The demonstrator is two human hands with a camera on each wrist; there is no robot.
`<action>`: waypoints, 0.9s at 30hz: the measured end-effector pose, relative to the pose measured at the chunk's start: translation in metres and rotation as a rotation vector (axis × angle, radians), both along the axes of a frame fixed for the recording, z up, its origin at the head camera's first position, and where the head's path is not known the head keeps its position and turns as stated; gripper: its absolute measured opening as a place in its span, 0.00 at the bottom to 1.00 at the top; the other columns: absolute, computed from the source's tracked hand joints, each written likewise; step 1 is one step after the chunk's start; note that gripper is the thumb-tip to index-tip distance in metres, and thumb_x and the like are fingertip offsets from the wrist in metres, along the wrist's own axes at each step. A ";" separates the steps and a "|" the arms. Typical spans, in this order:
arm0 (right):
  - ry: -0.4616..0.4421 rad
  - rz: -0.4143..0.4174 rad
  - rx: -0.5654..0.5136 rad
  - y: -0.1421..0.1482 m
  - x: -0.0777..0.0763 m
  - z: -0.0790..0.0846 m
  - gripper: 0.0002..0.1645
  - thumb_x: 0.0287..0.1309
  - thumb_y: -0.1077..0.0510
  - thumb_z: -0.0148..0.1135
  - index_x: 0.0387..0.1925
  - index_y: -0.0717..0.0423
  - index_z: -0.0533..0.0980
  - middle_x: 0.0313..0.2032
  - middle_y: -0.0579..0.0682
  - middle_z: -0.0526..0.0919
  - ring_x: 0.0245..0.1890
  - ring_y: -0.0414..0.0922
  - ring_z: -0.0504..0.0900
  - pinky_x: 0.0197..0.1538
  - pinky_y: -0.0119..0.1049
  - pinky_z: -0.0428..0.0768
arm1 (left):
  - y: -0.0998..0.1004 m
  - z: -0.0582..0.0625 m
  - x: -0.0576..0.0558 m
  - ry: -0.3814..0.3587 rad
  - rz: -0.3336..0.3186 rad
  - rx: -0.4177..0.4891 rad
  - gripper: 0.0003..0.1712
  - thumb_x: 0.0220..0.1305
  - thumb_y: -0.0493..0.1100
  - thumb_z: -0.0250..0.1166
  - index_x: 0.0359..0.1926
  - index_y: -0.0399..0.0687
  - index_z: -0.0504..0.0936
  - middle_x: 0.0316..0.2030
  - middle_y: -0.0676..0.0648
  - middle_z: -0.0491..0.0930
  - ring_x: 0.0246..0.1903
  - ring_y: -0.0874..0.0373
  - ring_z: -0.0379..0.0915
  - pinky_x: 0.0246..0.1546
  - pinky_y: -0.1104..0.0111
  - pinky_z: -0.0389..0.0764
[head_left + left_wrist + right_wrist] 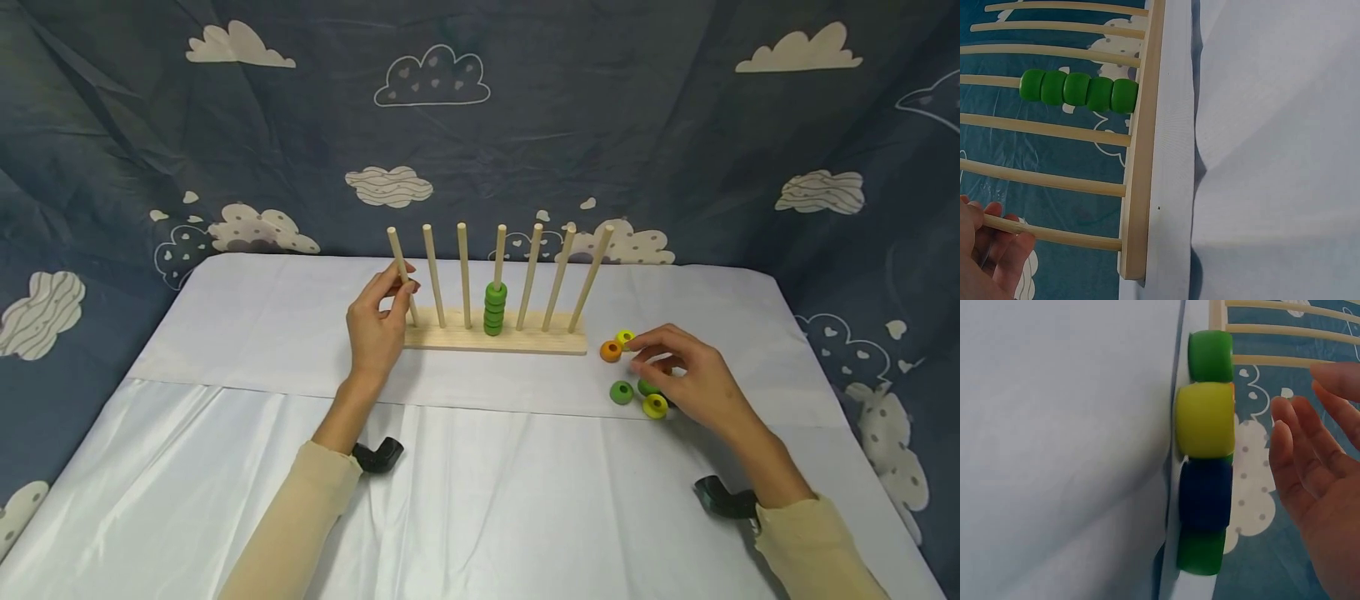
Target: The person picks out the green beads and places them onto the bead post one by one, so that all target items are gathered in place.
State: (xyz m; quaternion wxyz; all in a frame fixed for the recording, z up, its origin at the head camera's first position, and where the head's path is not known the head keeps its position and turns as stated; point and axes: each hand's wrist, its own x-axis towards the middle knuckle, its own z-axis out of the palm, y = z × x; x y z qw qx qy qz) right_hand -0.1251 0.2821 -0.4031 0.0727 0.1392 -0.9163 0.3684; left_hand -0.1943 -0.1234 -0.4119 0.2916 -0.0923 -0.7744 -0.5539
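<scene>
A wooden peg rack [495, 340] has several upright rods, and a stack of several green beads [494, 310] sits on its middle rod. My left hand [380, 325] holds the leftmost rod [1079, 239] between thumb and fingers, partway up. Over the loose beads at the right hovers my right hand [686, 371], fingers loosely bent with nothing between them. Below it lie an orange bead [611, 351], yellow beads [655, 406] and green beads [621, 392]. The right wrist view also shows a dark blue bead [1205, 494], which the hand hides in the head view.
A white cloth [480, 500] covers the table, with a crease running across it in front of the rack. Behind hangs a dark blue curtain [585, 125] with cloud prints. Black wrist cameras [726, 497] stick out from both sleeves.
</scene>
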 end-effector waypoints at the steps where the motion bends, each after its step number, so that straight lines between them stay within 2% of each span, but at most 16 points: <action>1: -0.009 0.004 0.004 0.001 0.001 -0.001 0.16 0.62 0.65 0.73 0.51 0.54 0.83 0.47 0.52 0.85 0.40 0.26 0.78 0.43 0.16 0.79 | 0.000 0.000 0.000 0.002 0.000 0.001 0.12 0.73 0.38 0.65 0.54 0.40 0.86 0.42 0.39 0.89 0.43 0.47 0.86 0.31 0.85 0.81; 9: -0.091 0.032 0.061 0.006 0.004 -0.006 0.21 0.58 0.66 0.75 0.53 0.51 0.83 0.47 0.51 0.86 0.40 0.40 0.81 0.43 0.22 0.80 | 0.000 0.000 0.000 -0.005 0.004 0.005 0.12 0.73 0.37 0.66 0.54 0.40 0.86 0.42 0.39 0.89 0.43 0.47 0.86 0.29 0.85 0.80; 13: -0.151 0.035 0.102 0.008 0.005 -0.007 0.21 0.59 0.63 0.75 0.54 0.51 0.82 0.50 0.52 0.86 0.44 0.47 0.81 0.45 0.25 0.81 | 0.000 0.000 0.000 -0.018 0.003 0.006 0.12 0.73 0.39 0.66 0.54 0.42 0.87 0.42 0.40 0.89 0.44 0.49 0.86 0.30 0.85 0.80; 17: -0.217 0.040 0.142 0.008 0.006 -0.008 0.24 0.58 0.61 0.76 0.56 0.49 0.82 0.53 0.51 0.85 0.49 0.49 0.81 0.51 0.25 0.79 | 0.000 0.000 0.000 -0.025 0.002 0.009 0.12 0.74 0.39 0.65 0.54 0.43 0.87 0.42 0.40 0.89 0.44 0.50 0.86 0.30 0.85 0.81; 21: -0.289 0.049 0.155 0.007 0.006 -0.010 0.26 0.56 0.59 0.79 0.57 0.49 0.81 0.55 0.52 0.85 0.56 0.53 0.80 0.63 0.43 0.80 | 0.000 0.000 -0.001 -0.020 0.003 0.007 0.12 0.74 0.39 0.65 0.54 0.42 0.87 0.42 0.40 0.89 0.44 0.49 0.86 0.30 0.85 0.81; 24: -0.327 0.062 0.153 0.005 0.006 -0.011 0.27 0.55 0.58 0.79 0.57 0.50 0.81 0.56 0.55 0.84 0.59 0.56 0.79 0.66 0.60 0.78 | 0.000 0.000 -0.001 -0.014 0.006 0.006 0.12 0.73 0.39 0.66 0.53 0.41 0.87 0.42 0.40 0.89 0.43 0.49 0.86 0.29 0.85 0.80; 27: -0.341 0.072 0.163 0.002 0.006 -0.011 0.27 0.55 0.59 0.78 0.57 0.50 0.81 0.58 0.57 0.84 0.60 0.58 0.78 0.67 0.62 0.77 | 0.001 0.000 0.000 -0.010 0.007 0.010 0.12 0.73 0.39 0.66 0.53 0.41 0.87 0.42 0.41 0.89 0.43 0.50 0.86 0.29 0.85 0.80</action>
